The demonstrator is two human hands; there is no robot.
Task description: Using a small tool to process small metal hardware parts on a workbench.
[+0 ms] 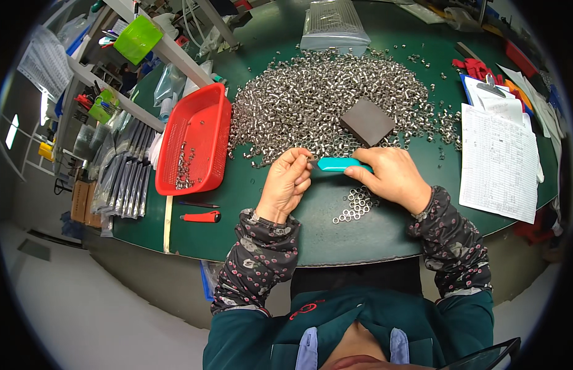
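My right hand (pixel 394 177) is wrapped round the teal handle (pixel 335 164) of a small tool, perhaps a knife, whose dark tip points left. The fingers of my left hand (pixel 287 180) are pinched together at that tip. Between them sits what looks like a small metal ring (pixel 310 158), mostly hidden by the fingertips. Just beyond both hands spreads a wide heap of small shiny metal rings (pixel 323 92). A dark grey block (pixel 368 122) rests on the heap's near right part. Several loose rings (pixel 356 206) lie nearer me, below my right hand.
To the left stands a red plastic basket (pixel 220 129) with some metal parts inside. A red utility knife (pixel 201 217) and a pen (pixel 199 204) lie near it. Bagged dark parts (pixel 123 179) sit at the far left. Paper sheets (pixel 499 163) and a clipboard (pixel 493 89) are on the right.
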